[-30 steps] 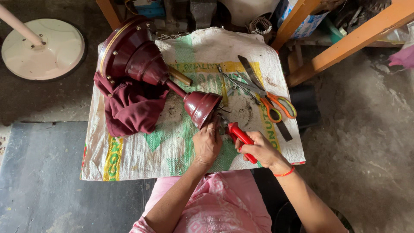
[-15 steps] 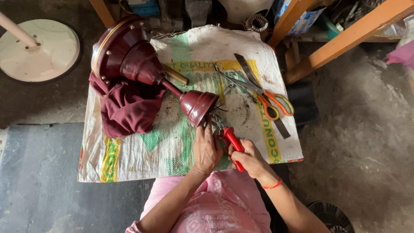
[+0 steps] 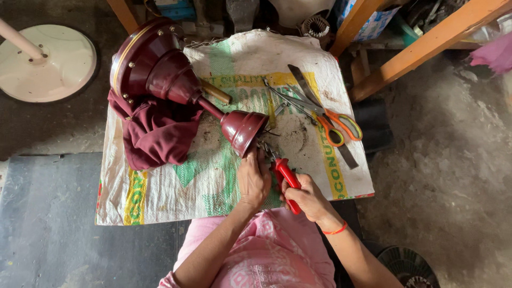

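Two hands at work over a woven sack (image 3: 160,197) spread on the floor. From my remote seat I see the right hand (image 3: 308,200) wrapped tight around the red handles of a pair of pliers (image 3: 285,176), whose nose points up toward the open mouth of a small maroon bell-shaped cup (image 3: 242,130). Left hand (image 3: 253,178) sits just beside the pliers, fingers curled up under the cup's rim; I cannot tell whether it pinches anything there. Cup sits near the sack's centre, joined by a thin rod to a larger maroon fan motor housing (image 3: 152,69) at upper left, which rests on a maroon cloth (image 3: 154,133). Orange-handled scissors (image 3: 333,122) lie to the right, apart. Cream round base (image 3: 45,61) at far left, off the sack.
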